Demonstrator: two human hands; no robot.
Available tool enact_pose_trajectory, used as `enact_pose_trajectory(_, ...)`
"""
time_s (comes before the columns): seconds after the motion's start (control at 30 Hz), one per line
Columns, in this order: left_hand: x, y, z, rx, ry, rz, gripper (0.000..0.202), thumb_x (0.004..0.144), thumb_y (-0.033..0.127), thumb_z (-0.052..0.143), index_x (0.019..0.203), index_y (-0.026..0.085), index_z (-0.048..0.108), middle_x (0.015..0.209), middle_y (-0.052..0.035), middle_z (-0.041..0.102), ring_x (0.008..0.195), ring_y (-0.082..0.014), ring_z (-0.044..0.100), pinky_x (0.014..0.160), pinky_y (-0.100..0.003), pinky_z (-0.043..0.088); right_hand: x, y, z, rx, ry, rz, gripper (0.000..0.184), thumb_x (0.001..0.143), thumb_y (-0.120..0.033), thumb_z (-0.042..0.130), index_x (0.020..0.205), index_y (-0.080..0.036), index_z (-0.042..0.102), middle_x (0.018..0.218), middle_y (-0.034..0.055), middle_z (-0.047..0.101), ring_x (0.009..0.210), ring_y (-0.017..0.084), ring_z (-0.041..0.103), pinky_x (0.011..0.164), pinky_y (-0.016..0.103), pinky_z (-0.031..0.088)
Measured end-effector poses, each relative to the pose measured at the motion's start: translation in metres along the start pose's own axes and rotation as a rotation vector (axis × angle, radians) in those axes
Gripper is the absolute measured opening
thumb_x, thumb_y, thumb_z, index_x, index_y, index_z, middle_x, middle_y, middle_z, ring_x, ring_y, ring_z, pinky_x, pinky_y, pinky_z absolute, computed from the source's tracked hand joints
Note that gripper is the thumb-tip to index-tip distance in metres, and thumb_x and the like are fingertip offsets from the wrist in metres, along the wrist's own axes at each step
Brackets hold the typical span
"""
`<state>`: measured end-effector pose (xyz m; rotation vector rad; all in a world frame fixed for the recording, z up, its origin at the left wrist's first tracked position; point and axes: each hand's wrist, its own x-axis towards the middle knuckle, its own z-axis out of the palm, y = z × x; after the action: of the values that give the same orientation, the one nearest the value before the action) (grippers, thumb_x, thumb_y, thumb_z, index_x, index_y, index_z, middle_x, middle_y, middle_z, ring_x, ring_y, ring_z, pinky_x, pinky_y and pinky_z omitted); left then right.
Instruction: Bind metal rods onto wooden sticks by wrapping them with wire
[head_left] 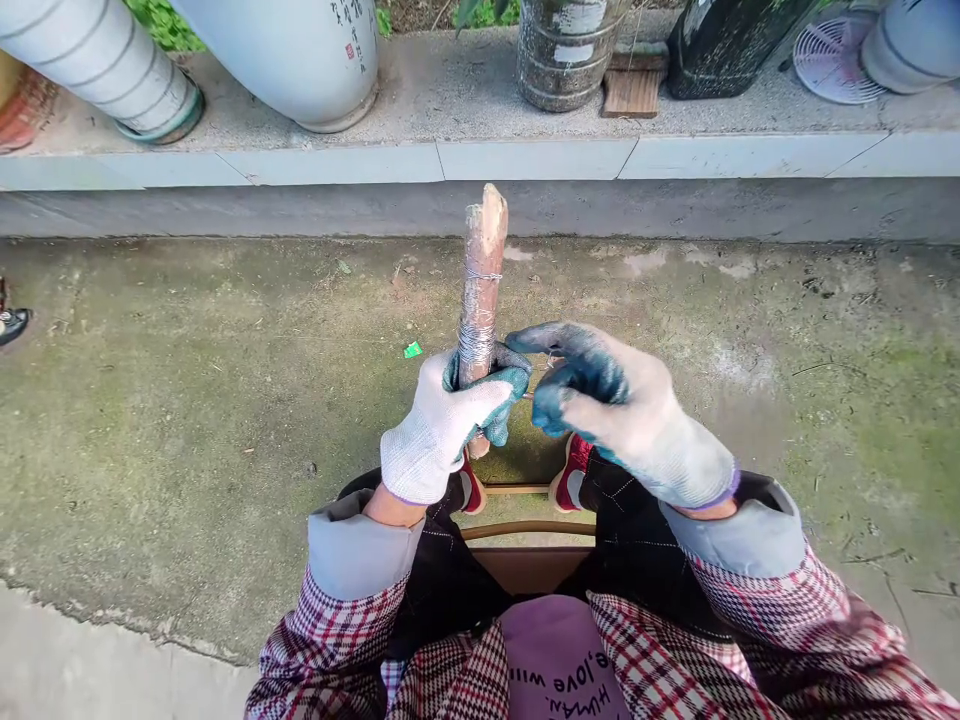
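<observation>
A short wooden stick (484, 235) with rough bark and a broken, pale upper end stands nearly upright in front of me. Thin metal wire (476, 343) is wound round it in a dense band near the middle, with a looser turn higher up. My left hand (457, 410), in a white glove with a dark green coated palm, grips the stick below the band. Just to the right, my right hand (622, 400) wears a matching glove. Its index finger reaches towards the stick while the other fingers curl in; whatever they hold is too small to make out.
Beyond the concrete floor (225, 400) runs a low ledge (442, 100). On it stand a large white pot (300, 60), a ribbed white pot (112, 70), a clear plastic container (566, 60) and a black container (720, 50). A green scrap (412, 350) lies on the floor.
</observation>
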<state>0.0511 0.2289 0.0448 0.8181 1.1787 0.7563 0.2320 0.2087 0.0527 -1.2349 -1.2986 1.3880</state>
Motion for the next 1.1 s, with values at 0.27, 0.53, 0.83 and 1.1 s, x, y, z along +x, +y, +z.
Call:
enact_pose_trajectory(0.27, -0.005, 0.004, 0.006, 0.029, 0.005, -0.003, 0.018, 0.067, 0.027, 0.068, 0.081, 0.017, 0.063, 0.050, 0.0070, 0.052, 0.037, -0.0090, 0.046, 0.035, -0.022, 0.037, 0.000, 0.012, -0.002, -0.156, 0.061, -0.039, 0.011, 0.089, -0.030, 0.068, 0.094, -0.021, 0.071, 0.086, 0.0025, 0.070, 0.078, 0.018, 0.066, 0.067, 0.029, 0.053)
enact_pose_trajectory(0.53, -0.003, 0.003, 0.005, 0.026, 0.029, -0.019, 0.022, 0.065, 0.029, 0.070, 0.082, 0.017, 0.065, 0.053, 0.0058, 0.053, 0.037, -0.0080, 0.045, 0.035, -0.021, 0.038, -0.002, 0.006, -0.003, -0.529, 0.139, -0.099, 0.018, 0.094, -0.024, 0.056, 0.099, -0.022, 0.073, 0.086, 0.0028, 0.073, 0.073, 0.017, 0.067, 0.071, 0.029, 0.052)
enact_pose_trajectory(0.83, -0.007, -0.003, 0.003, -0.025, 0.015, 0.007, 0.019, 0.071, 0.028, 0.069, 0.086, 0.018, 0.065, 0.054, 0.0058, 0.052, 0.039, -0.0098, 0.047, 0.036, -0.024, 0.039, 0.012, 0.019, -0.013, -0.506, 0.266, -0.053, 0.022, 0.094, -0.027, 0.052, 0.101, -0.020, 0.072, 0.072, 0.0010, 0.069, 0.063, 0.016, 0.064, 0.060, 0.027, 0.050)
enact_pose_trajectory(1.1, 0.007, 0.003, -0.002, -0.303, -0.023, 0.269, 0.036, 0.079, 0.050, 0.074, 0.073, 0.023, 0.052, 0.062, 0.0032, 0.052, 0.062, -0.0153, 0.059, 0.062, -0.032, 0.051, 0.004, 0.020, 0.004, -0.600, 0.049, -0.068, 0.020, 0.096, -0.026, 0.051, 0.094, -0.021, 0.070, 0.071, -0.0005, 0.069, 0.062, 0.014, 0.061, 0.062, 0.027, 0.044)
